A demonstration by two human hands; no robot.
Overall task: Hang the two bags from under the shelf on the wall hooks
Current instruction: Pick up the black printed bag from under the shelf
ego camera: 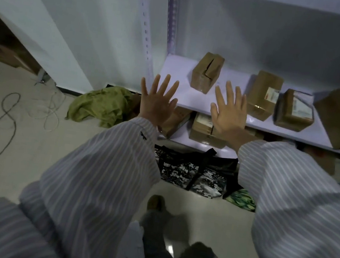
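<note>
Both hands were raised with straight, spread fingers and held nothing: the left hand (157, 103) at about 11 o'clock of the view, the right hand (229, 115) at 2 o'clock, before the white metal shelf (178, 71). The black-and-white patterned bag with black straps (189, 174) lay on the floor under the lowest board at 5 o'clock. The green patterned bag (242, 200) lay just beside it toward 4 o'clock, partly hidden by a sleeve. No wall hooks were in view. A fast pull, I judge, could catch a strap on the board or disturb the brown cardboard boxes (205, 131) above. The grey cables (10, 118) at 9 o'clock could trip a foot.
</note>
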